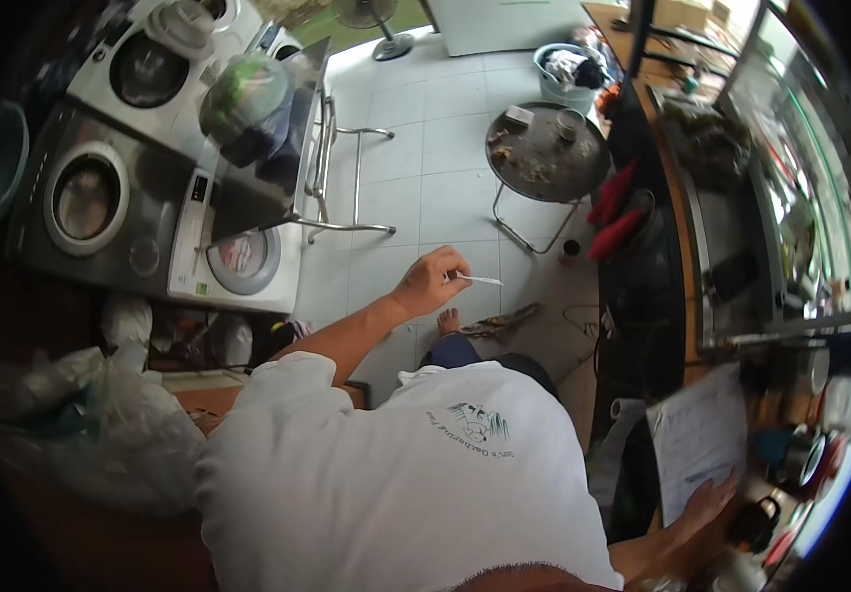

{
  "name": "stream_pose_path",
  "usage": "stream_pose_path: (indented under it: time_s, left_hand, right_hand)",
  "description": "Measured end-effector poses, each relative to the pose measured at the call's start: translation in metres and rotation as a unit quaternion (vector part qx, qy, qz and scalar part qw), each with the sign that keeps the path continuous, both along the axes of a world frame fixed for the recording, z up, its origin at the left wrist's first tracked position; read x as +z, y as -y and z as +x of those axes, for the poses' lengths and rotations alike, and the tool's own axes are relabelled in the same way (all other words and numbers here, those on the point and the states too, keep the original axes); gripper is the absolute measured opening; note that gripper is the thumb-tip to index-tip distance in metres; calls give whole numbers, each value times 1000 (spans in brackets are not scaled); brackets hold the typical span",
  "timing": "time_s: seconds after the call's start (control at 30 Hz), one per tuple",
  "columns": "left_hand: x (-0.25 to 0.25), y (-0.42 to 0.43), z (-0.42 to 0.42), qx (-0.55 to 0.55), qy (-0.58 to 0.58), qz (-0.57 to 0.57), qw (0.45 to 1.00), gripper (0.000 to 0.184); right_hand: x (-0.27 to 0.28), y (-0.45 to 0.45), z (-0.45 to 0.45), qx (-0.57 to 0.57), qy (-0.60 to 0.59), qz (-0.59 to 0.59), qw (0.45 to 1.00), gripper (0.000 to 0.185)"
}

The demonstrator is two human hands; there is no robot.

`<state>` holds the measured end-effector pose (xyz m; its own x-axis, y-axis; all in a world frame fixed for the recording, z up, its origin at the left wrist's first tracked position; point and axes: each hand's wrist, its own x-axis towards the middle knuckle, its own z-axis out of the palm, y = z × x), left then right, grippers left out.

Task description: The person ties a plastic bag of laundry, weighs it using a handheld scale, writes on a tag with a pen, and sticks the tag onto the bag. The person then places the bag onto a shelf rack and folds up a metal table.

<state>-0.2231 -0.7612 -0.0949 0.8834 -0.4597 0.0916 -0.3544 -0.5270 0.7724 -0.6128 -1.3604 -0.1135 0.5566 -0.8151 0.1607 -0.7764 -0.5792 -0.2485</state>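
Note:
My left hand (432,281) is held out in front of the white shirt (376,464), above the tiled floor. Its fingers are pinched on a thin white strip (485,280) that points to the right. At the lower right, my right hand (707,501) lies on the lower part of a white sheet of paper (694,439), with its fingers stretched out. The sheet bears faint writing, too small to read. A roll of white material (627,414) is just left of the sheet.
Washing machines (88,197) line the left side. A metal-legged table (272,187) carries a full bag. Ahead are a round table (547,148) with litter on it and a laundry basket (565,84). Plastic bags (110,434) sit lower left; a glass case (810,197) stands right.

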Motion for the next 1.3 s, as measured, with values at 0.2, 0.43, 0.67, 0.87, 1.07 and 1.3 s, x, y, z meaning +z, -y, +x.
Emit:
stream_pose_path:
  time_s: [0.2, 0.43, 0.67, 0.87, 1.07, 1.3]
  left_hand:
    - [-7, -55, 28, 57, 73, 7, 996, 9]
    - [0, -144, 126, 28, 261, 11, 965, 20]
    - [8, -281, 183, 59, 327, 46, 942, 8]
    - [18, -361, 185, 143, 346, 57, 926, 7]
    - [7, -413, 182, 254, 302, 121, 911, 16]
    - [25, -518, 207, 444, 387, 257, 766, 18]
  right_hand:
    - [18, -202, 255, 163, 276, 455, 831, 18]
    - [-6, -479, 469, 165, 27, 821, 547, 34]
    - [10, -624, 599, 224, -34, 850, 476, 16]
    - [36, -727, 657, 297, -152, 807, 487, 8]
    - [21, -801, 702, 443, -166, 753, 458, 9]
    - [31, -947, 728, 592, -4, 698, 403, 13]
